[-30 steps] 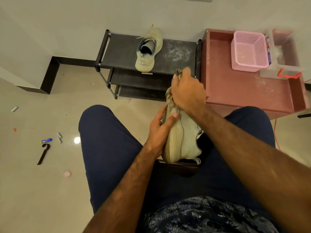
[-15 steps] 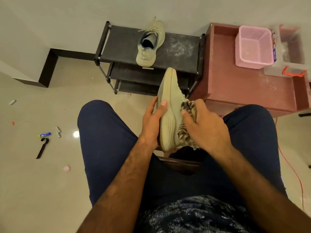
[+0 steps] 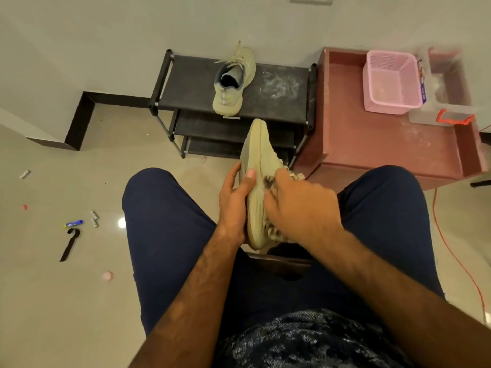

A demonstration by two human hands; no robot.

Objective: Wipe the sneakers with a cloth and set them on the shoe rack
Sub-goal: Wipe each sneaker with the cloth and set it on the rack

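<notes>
I sit with a beige sneaker (image 3: 256, 166) held on its side between my knees, toe pointing away, sole edge facing left. My left hand (image 3: 235, 201) grips its sole side. My right hand (image 3: 300, 208) presses a patterned cloth (image 3: 276, 233) against the shoe's right side; most of the cloth is hidden under the hand. The second beige sneaker (image 3: 232, 81) stands upright on the top shelf of the black shoe rack (image 3: 186, 83) against the wall.
A reddish low cabinet (image 3: 372, 147) stands right of the rack, holding a pink basket (image 3: 390, 81) and a clear box (image 3: 449, 102). Small items and a black strap (image 3: 69, 244) litter the floor at left. An orange cord (image 3: 457, 251) runs along the floor at right.
My right hand slid the cloth from the sneaker's toe down to its middle and heel side. The shoe's toe is now uncovered. The left hand kept its hold.
</notes>
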